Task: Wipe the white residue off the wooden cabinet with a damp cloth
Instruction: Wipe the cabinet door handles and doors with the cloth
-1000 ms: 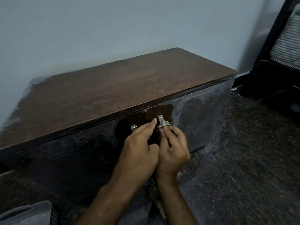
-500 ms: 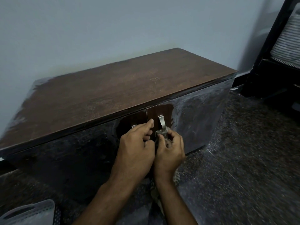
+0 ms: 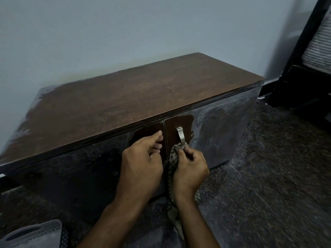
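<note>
Take the metal handle (image 3: 180, 136) on the right door as your landmark. Far to its lower left, at the frame's bottom corner, a perforated grey basket (image 3: 34, 233) sits on the floor. Up and left of the handle, the wooden cabinet (image 3: 125, 97) top looks mostly brown, with white residue (image 3: 223, 119) left only along its far-left edge; the heaviest haze lies right of the handle, across the right door.

Just left of the handle, your left hand (image 3: 141, 165) has its fingers curled in at the left door's inner edge. It seems to be hooked on that door's own handle, which the hand hides, so you cannot tell for sure what it grips.

Directly below the handle, your right hand (image 3: 189, 169) pinches the striped cloth (image 3: 172, 163) between thumb and fingertips, bunched against the handle's lower end, with the rest of the cloth hanging down past your wrist toward the floor.

You appear to be detailing the handle itself, well into the job. The next move likely calls for spreading the cloth flatter and sweeping rightward over the hazy door panel, steadying the doors so they do not swing.
</note>
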`<control>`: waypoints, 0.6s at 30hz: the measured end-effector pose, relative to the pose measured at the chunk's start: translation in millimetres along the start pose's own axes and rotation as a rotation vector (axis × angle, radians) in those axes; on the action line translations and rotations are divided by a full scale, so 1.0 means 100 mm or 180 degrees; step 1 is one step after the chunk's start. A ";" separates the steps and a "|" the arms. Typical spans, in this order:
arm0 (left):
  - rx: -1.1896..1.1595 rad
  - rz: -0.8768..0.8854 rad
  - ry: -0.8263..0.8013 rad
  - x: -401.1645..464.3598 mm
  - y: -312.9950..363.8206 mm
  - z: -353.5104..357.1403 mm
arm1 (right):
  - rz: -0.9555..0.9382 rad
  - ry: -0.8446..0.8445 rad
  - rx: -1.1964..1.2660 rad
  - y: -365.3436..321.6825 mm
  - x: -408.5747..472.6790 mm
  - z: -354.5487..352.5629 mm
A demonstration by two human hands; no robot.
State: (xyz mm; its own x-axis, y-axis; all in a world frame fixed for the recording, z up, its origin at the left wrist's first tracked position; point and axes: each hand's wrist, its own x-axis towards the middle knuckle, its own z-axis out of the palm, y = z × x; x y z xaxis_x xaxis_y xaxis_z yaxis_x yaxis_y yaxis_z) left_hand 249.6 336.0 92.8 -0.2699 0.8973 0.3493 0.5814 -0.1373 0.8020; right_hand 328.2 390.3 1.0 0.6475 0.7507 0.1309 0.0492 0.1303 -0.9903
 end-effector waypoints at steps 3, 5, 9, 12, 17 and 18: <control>-0.0026 -0.0038 0.0173 0.01 0.00 -0.01 | 0.0552 0.0002 0.0138 -0.05 -0.03 0.03; -0.0008 -0.0069 0.0288 0.02 -0.01 -0.01 | 0.0837 -0.0076 0.0230 -0.07 -0.09 0.05; 0.0029 -0.0111 0.0404 0.03 0.01 0.01 | 0.0732 -0.0162 0.0331 -0.15 -0.22 0.07; 0.0033 -0.0148 0.0417 0.04 0.03 0.01 | 0.0179 -0.0283 0.0325 -0.32 -0.32 0.13; 0.0100 -0.0138 0.0592 0.04 0.03 -0.04 | -0.0969 -0.0139 0.0401 -0.55 -0.25 0.21; 0.0112 -0.0129 0.0627 0.05 0.03 -0.05 | -0.1152 -0.0163 0.0376 -0.52 -0.23 0.21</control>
State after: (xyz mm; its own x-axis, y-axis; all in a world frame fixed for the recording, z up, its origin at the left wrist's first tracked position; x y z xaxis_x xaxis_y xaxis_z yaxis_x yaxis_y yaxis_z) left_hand 245.8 337.6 99.0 -0.4366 0.8019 0.4078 0.5926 -0.0847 0.8011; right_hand 294.4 379.6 50.7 0.5655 0.6734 0.4762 0.1777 0.4644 -0.8676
